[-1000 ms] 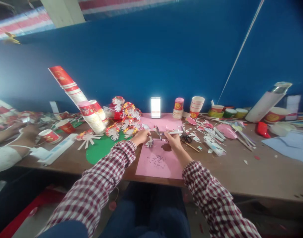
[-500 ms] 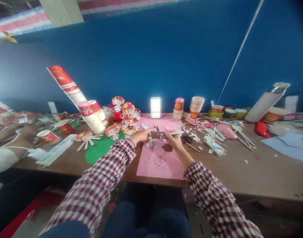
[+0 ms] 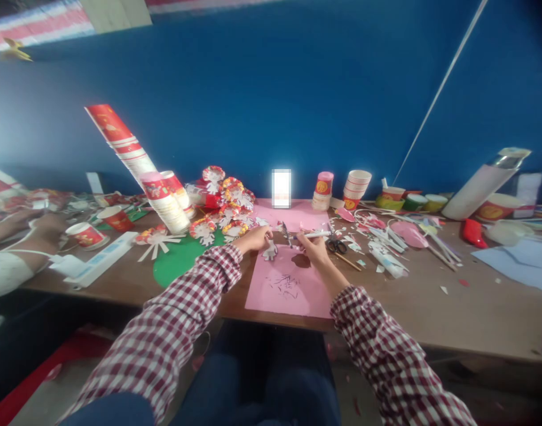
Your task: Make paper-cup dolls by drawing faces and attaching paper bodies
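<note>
My left hand (image 3: 255,239) pinches a small white paper cutout (image 3: 270,252) above the upper left part of a pink sheet (image 3: 271,299). Dark pen scribbles mark the sheet's lower half. In my right hand (image 3: 314,249) is a white marker pen (image 3: 319,234), gripped by closed fingers and lying nearly level. A dark pen-like object (image 3: 287,233) shows between the two hands; whether either hand touches it I cannot tell. Black-handled scissors (image 3: 336,245) and a thin wooden stick (image 3: 349,262) lie just right of my right hand.
Paper flowers (image 3: 233,204) are heaped at the back left beside a leaning stack of paper cups (image 3: 140,160). A power strip (image 3: 103,260) lies farther left, near another person's arm (image 3: 44,236). Paper scraps (image 3: 384,239) litter the right, with a blue sheet (image 3: 515,263) beyond.
The camera view has shifted slightly. My left hand has moved up a little with the cutout, which shows more fully below the fingers. My right hand keeps its grip on the marker pen.
</note>
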The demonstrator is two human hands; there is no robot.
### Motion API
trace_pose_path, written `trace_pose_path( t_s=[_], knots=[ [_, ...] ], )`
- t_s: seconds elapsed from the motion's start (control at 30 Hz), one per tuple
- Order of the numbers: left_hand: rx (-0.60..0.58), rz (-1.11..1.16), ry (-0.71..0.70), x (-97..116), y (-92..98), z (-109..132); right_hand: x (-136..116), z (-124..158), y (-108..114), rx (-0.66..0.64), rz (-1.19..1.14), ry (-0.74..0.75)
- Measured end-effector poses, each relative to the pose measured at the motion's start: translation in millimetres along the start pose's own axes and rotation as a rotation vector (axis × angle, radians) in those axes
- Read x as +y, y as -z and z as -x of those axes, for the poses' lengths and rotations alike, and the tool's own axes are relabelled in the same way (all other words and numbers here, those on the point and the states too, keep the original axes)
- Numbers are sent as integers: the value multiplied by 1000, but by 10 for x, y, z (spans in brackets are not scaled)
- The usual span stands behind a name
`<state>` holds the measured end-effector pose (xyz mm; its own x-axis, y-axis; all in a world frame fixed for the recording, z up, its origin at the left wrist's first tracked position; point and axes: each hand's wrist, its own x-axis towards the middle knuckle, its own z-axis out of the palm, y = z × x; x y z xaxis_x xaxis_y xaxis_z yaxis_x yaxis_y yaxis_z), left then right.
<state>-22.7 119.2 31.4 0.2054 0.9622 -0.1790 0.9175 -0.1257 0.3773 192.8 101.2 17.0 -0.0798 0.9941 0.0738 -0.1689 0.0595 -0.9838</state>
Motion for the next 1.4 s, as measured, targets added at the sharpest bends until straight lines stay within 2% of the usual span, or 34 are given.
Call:
trace_pose_path(
  t_s=[0.3,0.8,1.1,1.4],
  knots=[
    [-36,-38,-25,-20,21,-11,41,-16,2,-15,9,21],
    [27,3,-52,-31,-6,3,92,-57,22,-57,27,40],
    [-39,18,-80,-95,2,-66,162,-84,38,-59,43,38],
    [-71,-11,-83,-46,29,-57,134,-70,26,-78,43,49]
  ],
)
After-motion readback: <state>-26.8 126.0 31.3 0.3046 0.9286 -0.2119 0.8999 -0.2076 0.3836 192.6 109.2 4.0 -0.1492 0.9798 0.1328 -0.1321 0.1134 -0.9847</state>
